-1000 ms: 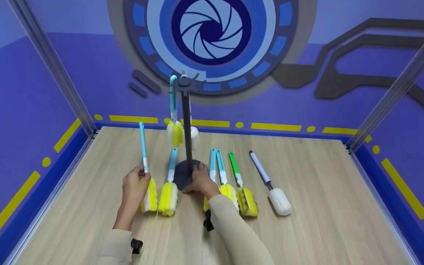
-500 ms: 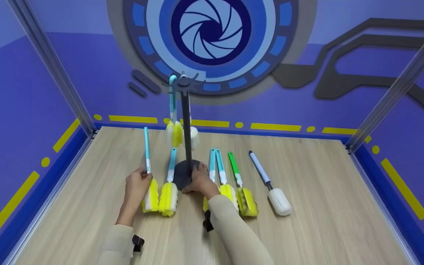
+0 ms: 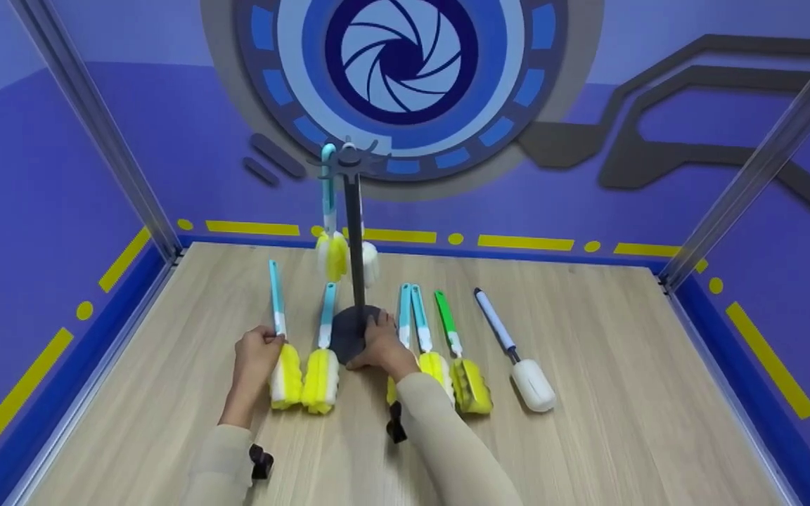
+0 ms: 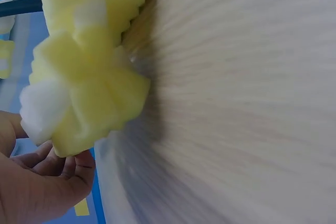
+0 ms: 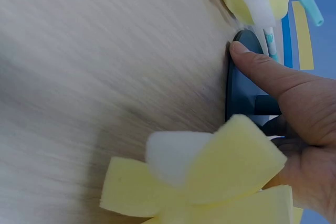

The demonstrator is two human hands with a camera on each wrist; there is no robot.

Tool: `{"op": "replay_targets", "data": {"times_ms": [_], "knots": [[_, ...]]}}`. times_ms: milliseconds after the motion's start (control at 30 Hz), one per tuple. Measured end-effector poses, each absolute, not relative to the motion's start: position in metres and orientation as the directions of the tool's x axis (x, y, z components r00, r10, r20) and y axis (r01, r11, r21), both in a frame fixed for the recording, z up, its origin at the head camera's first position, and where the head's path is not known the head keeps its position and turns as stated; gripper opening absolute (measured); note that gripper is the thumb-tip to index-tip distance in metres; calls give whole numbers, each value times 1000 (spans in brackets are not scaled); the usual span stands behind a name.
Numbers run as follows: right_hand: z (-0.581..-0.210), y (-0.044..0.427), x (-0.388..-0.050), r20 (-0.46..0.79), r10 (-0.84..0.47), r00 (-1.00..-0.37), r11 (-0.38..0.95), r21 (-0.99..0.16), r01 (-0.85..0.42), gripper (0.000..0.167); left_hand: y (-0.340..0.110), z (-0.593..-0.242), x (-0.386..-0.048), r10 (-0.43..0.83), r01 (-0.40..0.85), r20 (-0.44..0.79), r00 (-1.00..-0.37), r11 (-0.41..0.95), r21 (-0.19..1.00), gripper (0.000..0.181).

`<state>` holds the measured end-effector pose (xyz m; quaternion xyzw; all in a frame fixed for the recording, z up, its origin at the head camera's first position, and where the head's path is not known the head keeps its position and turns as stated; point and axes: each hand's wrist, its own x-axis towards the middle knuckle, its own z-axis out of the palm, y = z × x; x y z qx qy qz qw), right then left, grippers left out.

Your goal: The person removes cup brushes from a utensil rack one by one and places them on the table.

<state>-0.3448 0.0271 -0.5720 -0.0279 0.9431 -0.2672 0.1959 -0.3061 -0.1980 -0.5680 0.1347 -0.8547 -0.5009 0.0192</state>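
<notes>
My left hand (image 3: 257, 358) pinches a sponge bottle brush (image 3: 287, 379) near the neck, where its blue-and-white handle meets the yellow-and-white head. In the left wrist view that brush's sponge head (image 4: 89, 98) hides part of the fingers. The head lies beside another yellow-and-white brush (image 3: 320, 383) on the table. My right hand (image 3: 385, 349) grips the round dark base (image 3: 347, 336) of an upright hook stand (image 3: 356, 239). In the right wrist view the thumb lies over the edge of the base (image 5: 242, 85); the other fingers are partly hidden.
On the stand's hooks hang a blue-handled brush (image 3: 333, 256) and a white-headed one (image 3: 370, 263). Right of it lie blue-handled brushes (image 3: 420, 320), a green-handled brush (image 3: 472, 386) and a white-headed brush (image 3: 534, 386) on the wooden table (image 3: 623, 393). Blue panels enclose the table.
The brush in my left hand has come down at its handle end and its sponge has turned slightly, showing more yellow. The right hand and the stand have stayed in place.
</notes>
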Motion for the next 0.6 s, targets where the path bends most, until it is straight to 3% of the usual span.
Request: {"op": "replay_targets", "data": {"times_ms": [400, 600], "knots": [[-575, 29, -344, -293, -198, -935, 849, -528, -15, 112, -203, -575, -307, -249, -230, -114, -962, 508, 830, 21], [-576, 28, -346, -319, -187, -929, 849, -529, 11, 112, -204, -578, -307, -245, -223, -106, -964, 515, 828, 20]]}}
